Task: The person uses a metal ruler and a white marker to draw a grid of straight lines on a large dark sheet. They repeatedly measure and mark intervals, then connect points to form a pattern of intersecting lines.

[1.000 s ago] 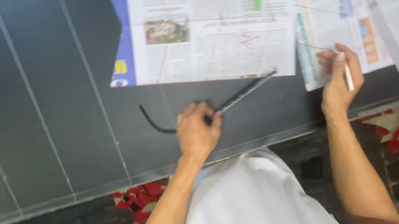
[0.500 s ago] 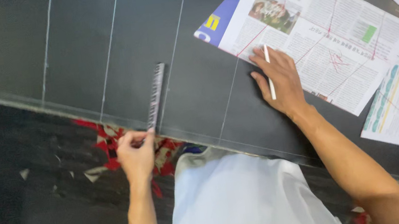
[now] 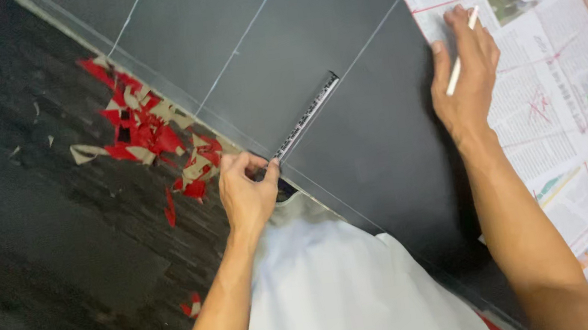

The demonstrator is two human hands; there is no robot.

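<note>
Since half a second ago, both hands have shifted up the dark sheet (image 3: 379, 123): the left hand (image 3: 246, 194) now has its grip clenched on the near end of the ruler (image 3: 305, 115), which lies flat and slanted across the sheet near its lower edge. The right hand (image 3: 465, 70) rests on the newspaper's (image 3: 562, 77) left edge, its grip grasping a white chalk stick (image 3: 462, 52). Red paper scraps (image 3: 150, 138) lie on the floor just beside the sheet.
</note>
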